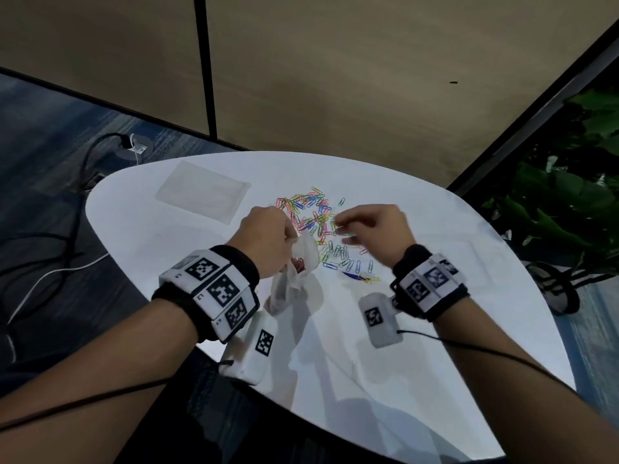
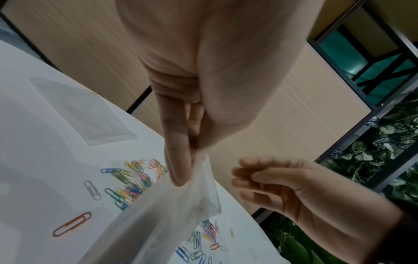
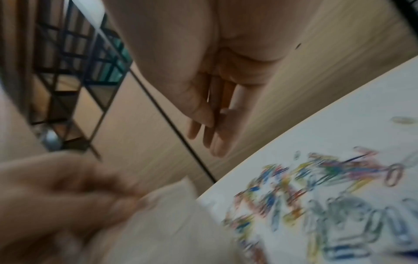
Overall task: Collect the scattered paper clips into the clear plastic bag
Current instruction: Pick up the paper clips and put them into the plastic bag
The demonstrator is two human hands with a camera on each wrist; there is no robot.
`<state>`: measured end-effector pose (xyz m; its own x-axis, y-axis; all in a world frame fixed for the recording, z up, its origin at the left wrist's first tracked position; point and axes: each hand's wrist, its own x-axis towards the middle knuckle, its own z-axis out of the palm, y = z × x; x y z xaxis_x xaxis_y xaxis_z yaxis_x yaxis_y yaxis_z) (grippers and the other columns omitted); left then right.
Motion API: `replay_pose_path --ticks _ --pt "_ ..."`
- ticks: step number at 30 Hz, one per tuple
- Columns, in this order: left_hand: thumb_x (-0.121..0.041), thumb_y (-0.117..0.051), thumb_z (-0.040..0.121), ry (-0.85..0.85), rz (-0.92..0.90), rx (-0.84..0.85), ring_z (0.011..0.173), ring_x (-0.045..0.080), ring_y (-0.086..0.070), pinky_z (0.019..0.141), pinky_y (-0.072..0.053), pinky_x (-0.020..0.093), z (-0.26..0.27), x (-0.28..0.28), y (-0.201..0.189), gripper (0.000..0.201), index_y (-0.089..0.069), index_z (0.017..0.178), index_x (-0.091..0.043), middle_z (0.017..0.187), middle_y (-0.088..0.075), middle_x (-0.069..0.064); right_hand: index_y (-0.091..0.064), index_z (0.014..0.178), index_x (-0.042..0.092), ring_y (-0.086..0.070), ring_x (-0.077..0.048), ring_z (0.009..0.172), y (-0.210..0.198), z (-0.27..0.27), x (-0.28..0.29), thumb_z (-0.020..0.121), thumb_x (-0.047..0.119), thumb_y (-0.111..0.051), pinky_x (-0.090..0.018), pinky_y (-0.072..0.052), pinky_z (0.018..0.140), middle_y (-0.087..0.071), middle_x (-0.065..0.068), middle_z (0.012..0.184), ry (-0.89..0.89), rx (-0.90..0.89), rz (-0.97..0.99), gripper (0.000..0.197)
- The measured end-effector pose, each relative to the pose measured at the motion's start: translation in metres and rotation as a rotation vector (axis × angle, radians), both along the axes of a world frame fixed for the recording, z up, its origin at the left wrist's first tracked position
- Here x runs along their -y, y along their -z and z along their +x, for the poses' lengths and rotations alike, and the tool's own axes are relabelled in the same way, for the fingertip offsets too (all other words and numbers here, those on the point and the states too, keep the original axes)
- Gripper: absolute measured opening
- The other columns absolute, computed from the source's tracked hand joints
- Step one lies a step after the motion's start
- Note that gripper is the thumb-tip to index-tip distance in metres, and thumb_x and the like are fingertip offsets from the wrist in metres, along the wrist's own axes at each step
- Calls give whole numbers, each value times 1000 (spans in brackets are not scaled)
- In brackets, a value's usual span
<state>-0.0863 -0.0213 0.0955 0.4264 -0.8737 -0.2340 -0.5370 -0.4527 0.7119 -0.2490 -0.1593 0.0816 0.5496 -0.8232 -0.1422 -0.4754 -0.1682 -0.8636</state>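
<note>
On the white table (image 1: 435,296) most of the work is still ahead: a thick, bright heap of paper clips (image 1: 310,212) lies spread between the hands, with a looser row of pale ones nearer the person. The left hand (image 1: 264,242) has its grip pinched on the rim of the clear plastic bag (image 1: 294,272), which hangs limp and crumpled; a small reddish clump shows through its thin, filmy wall, so a few clips seem to be in already. The right hand (image 1: 371,229) hovers over the heap with fingers curled toward the thumb, perhaps nipping a clip or two, though blur hides it. A second flat plastic sleeve (image 1: 204,192) lies apart at the far left. The clips are slim bent wire, glossy-coated.
</note>
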Motion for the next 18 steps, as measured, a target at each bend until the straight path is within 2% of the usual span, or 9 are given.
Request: replay_pose_path --ticks 2,3,5,7,9,12,13,16,18 --pt "-8 -62 95 0 7 1 77 29 -76 81 -64 39 4 -3 2 14 -77 98 -7 94 -74 13 -75 90 29 -72 -22 93 19 -14 37 87 1 -56 -40 -58 89 -75 -3 101 85 -196 -98 34" --pt "-7 -62 95 0 11 3 76 29 -76 80 -64 39 7 -6 3 14 -76 98 -7 93 -73 12 -72 102 30 -68 -23 104 32 -22 54 90 8 -57 -38 -52 98 -72 -4 114 85 -379 -143 29" --pt "-8 -62 96 8 16 8 73 29 -76 77 -64 39 12 -10 4 14 -76 99 -6 88 -71 9 -54 135 21 -53 -28 127 56 -37 82 97 24 -53 -33 -39 109 -56 -9 140 92 -713 -158 38" --pt "-10 -63 96 26 28 14 66 28 -77 73 -65 39 16 -14 4 13 -75 99 -7 77 -65 1 -33 150 14 -38 -30 140 76 -44 96 101 29 -47 -36 -30 113 -38 -12 153 95 -848 -113 54" --pt "-13 -64 97 42 38 11 63 27 -76 70 -65 39 19 -17 3 13 -75 99 -7 70 -62 -3 -32 149 9 -38 -34 138 91 -40 102 97 21 -52 -38 -33 111 -37 -15 153 78 -900 -121 57" --pt "-14 -64 96 65 35 49 65 27 -77 73 -65 38 27 -17 3 14 -76 99 -8 75 -70 4 -45 133 6 -46 -39 126 102 -15 94 79 7 -68 -42 -44 100 -44 -19 138 -24 -1019 -164 59" --pt "-14 -63 96 70 36 61 65 27 -77 74 -65 37 29 -17 4 14 -76 98 -9 77 -72 6 -43 132 6 -46 -39 125 108 -6 92 78 9 -68 -43 -44 99 -44 -19 137 -44 -995 -196 60" --pt "-11 -62 96 78 34 71 62 27 -77 72 -65 37 32 -16 6 14 -76 97 -10 78 -68 3 -35 140 12 -46 -38 127 118 13 82 86 21 -53 -45 -43 104 -43 -17 140 -150 -927 -313 58" --pt "-11 -62 96 83 40 67 62 26 -76 71 -65 37 29 -17 6 13 -75 97 -9 79 -65 2 -39 138 14 -51 -37 121 119 20 74 86 19 -54 -43 -46 99 -48 -14 134 -234 -950 -393 55"
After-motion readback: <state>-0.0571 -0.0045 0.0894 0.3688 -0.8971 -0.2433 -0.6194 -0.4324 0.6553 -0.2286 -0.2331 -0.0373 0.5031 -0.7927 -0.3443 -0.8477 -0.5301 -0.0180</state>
